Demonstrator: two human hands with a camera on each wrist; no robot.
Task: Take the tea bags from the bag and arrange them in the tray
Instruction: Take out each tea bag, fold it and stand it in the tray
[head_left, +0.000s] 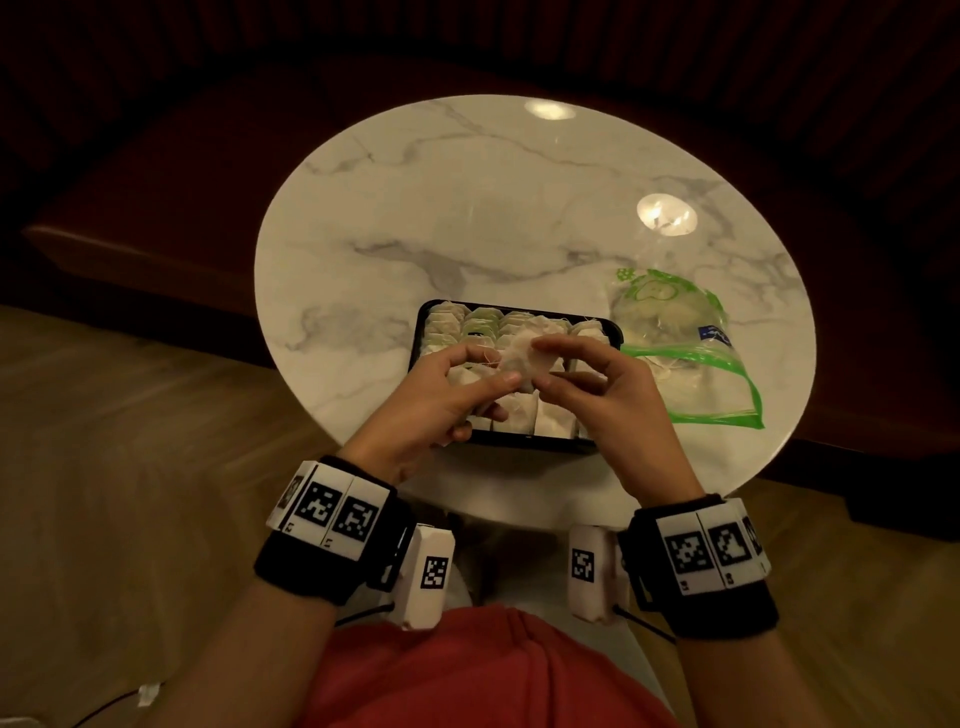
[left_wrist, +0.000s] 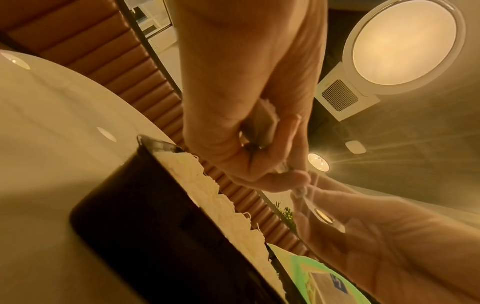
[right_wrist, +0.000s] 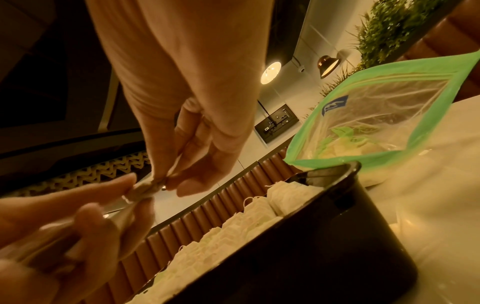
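- Pinching one tea bag (head_left: 522, 358) between them, both hands hover above the middle of the tray; the left hand (head_left: 441, 400) holds the bag's left side with thumb and curled fingers, and the right hand (head_left: 613, 400) nips its right side between thumb and forefinger.
- From the left wrist view, the left hand's fingers (left_wrist: 291, 144) are folded round crumpled paper of the same bag (left_wrist: 262, 125), and the right hand (left_wrist: 389, 236) meets it at the fingertips.
- From the right wrist view, the bag (right_wrist: 145, 189) bridges the two hands, with the right hand's other fingers (right_wrist: 207, 164) hanging loosely, not gripping.
- A thin string trails from the bag near the left thumb.
- Below the hands, the black tray (head_left: 613, 332) sits near the table's front edge, packed with rows of upright tea bags (head_left: 483, 327), their strings sticking up.
- Just beside the tray's right side lies the clear zip bag (head_left: 691, 353) with green trim and a blue label, its mouth open toward the front edge; a few tea bags show inside at its far end.
- Whether the zip bag touches the tray cannot be told.
- All of this rests on a round white marble table (head_left: 467, 208).
- Both wrists wear black bands with printed square markers.
- A brown padded bench curves behind the table's far edge.
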